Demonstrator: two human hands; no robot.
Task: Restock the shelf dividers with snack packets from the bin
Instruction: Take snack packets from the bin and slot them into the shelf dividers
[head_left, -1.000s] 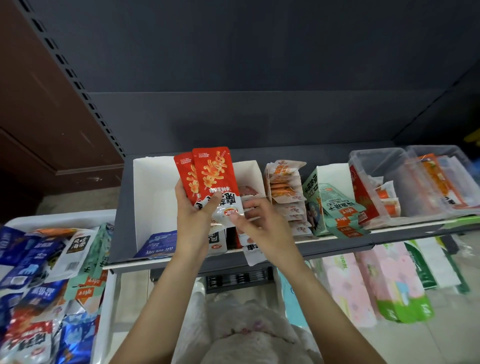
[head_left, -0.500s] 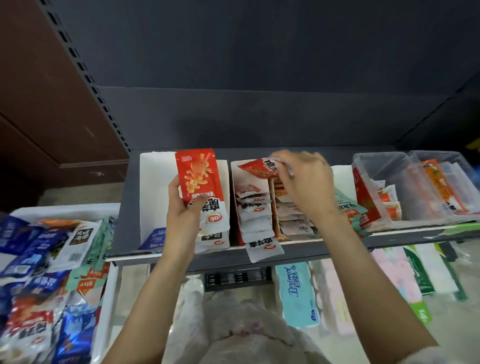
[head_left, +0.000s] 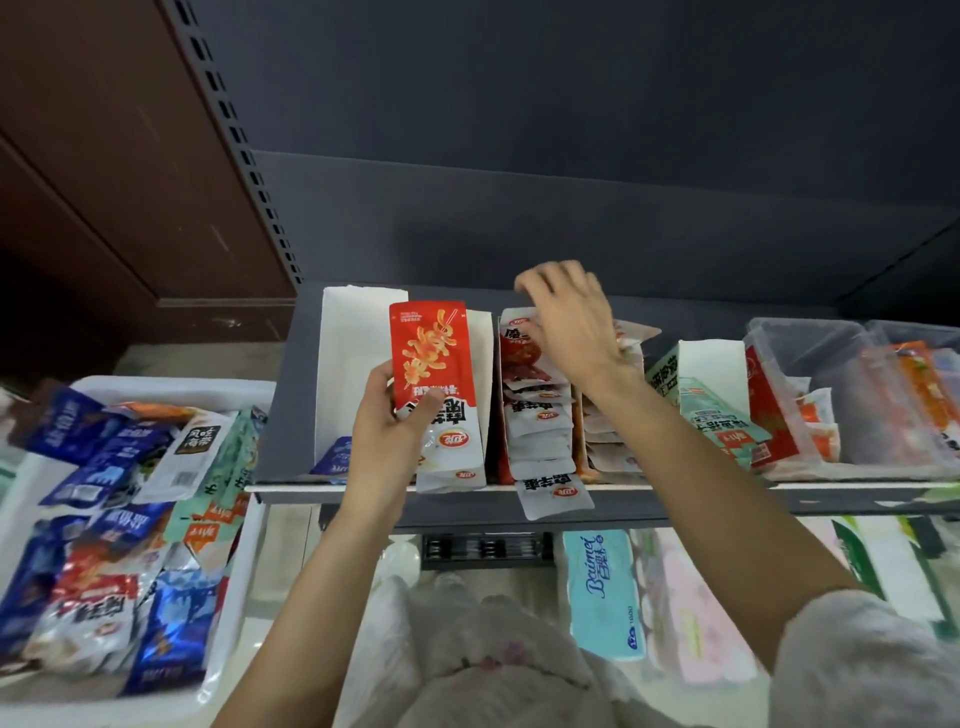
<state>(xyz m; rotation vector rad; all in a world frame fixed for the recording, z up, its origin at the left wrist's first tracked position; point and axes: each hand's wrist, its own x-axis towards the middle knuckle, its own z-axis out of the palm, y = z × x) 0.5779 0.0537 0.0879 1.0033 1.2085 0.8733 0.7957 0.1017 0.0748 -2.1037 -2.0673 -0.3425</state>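
Note:
My left hand (head_left: 389, 431) grips a red and white snack packet (head_left: 431, 364) and holds it upright in front of a white card divider (head_left: 353, 364) on the shelf. My right hand (head_left: 576, 332) reaches over the back of the neighbouring divider row of red and white packets (head_left: 540, 431). Its fingers are loosely bent over the rearmost packet (head_left: 519, 353), which stands in the row. The white bin (head_left: 156, 384) at the left holds several blue, white, red and green packets.
Stacks of pale packets (head_left: 608, 447), green packets (head_left: 717, 421) and clear plastic boxes (head_left: 810, 364) fill the shelf to the right. A blue packet (head_left: 335, 460) lies in the left divider. One packet (head_left: 553, 493) hangs over the shelf's front edge. Tissue packs (head_left: 602, 587) sit below.
My right hand took one packet from the pair in my left hand, carried it to the back of the middle row and set it there. My left hand keeps one packet.

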